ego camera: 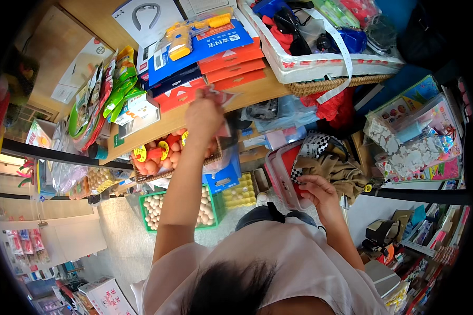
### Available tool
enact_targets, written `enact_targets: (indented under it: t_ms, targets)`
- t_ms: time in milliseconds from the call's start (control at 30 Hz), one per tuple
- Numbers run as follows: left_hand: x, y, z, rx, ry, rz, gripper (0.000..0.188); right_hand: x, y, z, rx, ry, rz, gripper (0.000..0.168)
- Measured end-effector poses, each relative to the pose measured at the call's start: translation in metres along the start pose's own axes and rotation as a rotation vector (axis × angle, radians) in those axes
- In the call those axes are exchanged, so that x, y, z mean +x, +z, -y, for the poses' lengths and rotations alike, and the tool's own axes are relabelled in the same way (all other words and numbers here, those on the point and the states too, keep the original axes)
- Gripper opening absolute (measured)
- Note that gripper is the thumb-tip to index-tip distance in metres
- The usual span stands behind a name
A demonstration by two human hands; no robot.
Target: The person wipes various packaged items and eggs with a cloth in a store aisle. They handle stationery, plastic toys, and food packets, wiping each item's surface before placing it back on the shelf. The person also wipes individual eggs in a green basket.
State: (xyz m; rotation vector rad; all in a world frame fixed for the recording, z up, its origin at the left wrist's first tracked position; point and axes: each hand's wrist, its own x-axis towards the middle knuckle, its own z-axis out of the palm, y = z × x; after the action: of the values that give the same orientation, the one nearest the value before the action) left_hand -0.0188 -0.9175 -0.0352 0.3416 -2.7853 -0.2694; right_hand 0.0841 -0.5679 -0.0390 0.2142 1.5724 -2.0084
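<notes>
At the edge of the wooden shelf (276,84), my left hand (205,114) is closed on a thin red and white packet (220,96), its exact kind unclear. Just behind the hand lie flat red boxes (232,71) and a blue box (205,51) with a yellow toy gun (181,45) in clear wrap on top. Below the shelf edge is a wicker basket of brown eggs (151,165). My right hand (317,191) hovers with curled fingers beside a pink-rimmed plastic tub (278,177) and brown cloth (331,173); nothing shows in it.
A white foam box (283,71) of mixed goods stands at the upper right in a wicker tray. Snack bags (122,86) stand at the left. On the floor are a green crate (216,204) of eggs and a yellow egg tray (240,191). Packaged goods (421,138) rise at the right.
</notes>
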Motion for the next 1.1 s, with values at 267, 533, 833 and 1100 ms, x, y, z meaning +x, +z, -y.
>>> enact_targets:
  t_ms: [267, 533, 833, 1100]
  targets:
    - [0.008, -0.003, -0.051, 0.072, 0.082, 0.128, 0.019, -0.002, -0.003, -0.006, -0.048, -0.035, 0.093, 0.023]
    - [0.028, -0.006, -0.074, 0.199, 0.09, 0.29, 0.021, -0.012, -0.001, -0.009, -0.092, -0.042, 0.04, 0.019]
    - [0.009, -0.004, -0.077, 0.055, 0.285, 0.177, 0.024, -0.012, -0.005, -0.021, -0.037, -0.113, 0.031, 0.021]
    - [0.053, 0.045, -0.106, -0.167, 0.276, -0.054, 0.02, -0.015, -0.001, -0.018, -0.048, -0.102, 0.052, 0.02]
